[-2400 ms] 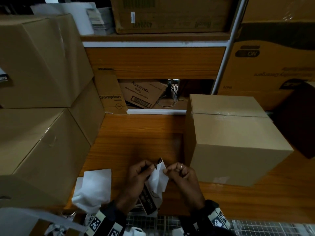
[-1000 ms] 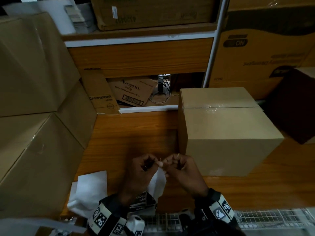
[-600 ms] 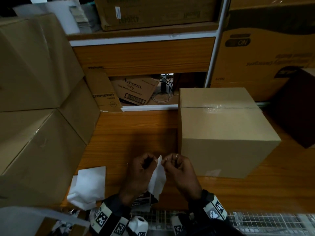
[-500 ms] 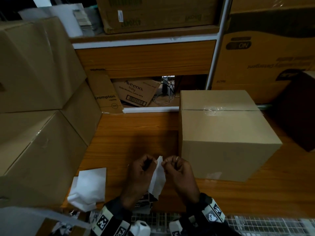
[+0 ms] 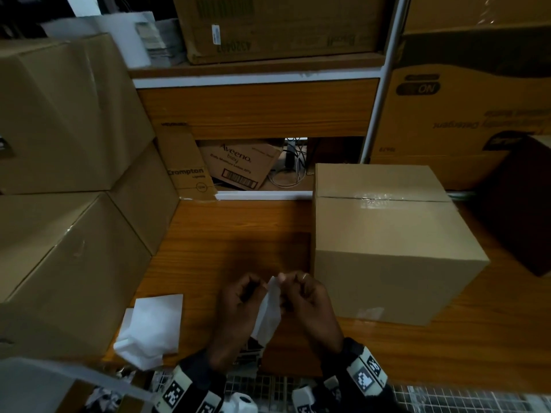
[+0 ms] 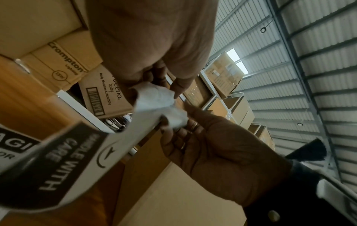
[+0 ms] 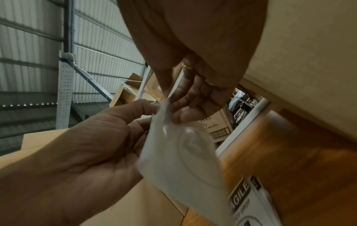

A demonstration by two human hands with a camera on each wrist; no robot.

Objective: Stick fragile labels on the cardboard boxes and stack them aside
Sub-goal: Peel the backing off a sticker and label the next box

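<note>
Cardboard boxes (image 5: pixel 390 239): perhaps three plain.

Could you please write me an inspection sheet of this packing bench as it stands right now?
Surface: wooden bench, bare in the middle.
Job's things: fragile label held up between both hands; taped cardboard box on the bench to the right, no label visible on it.
Clutter: crumpled white backing paper at the near left.
Hands: left hand and right hand both pinch the label's top edge.
Cables: white cable coil behind the bench.
Surroundings: stacked boxes on the left; Aveeno carton behind.
</note>
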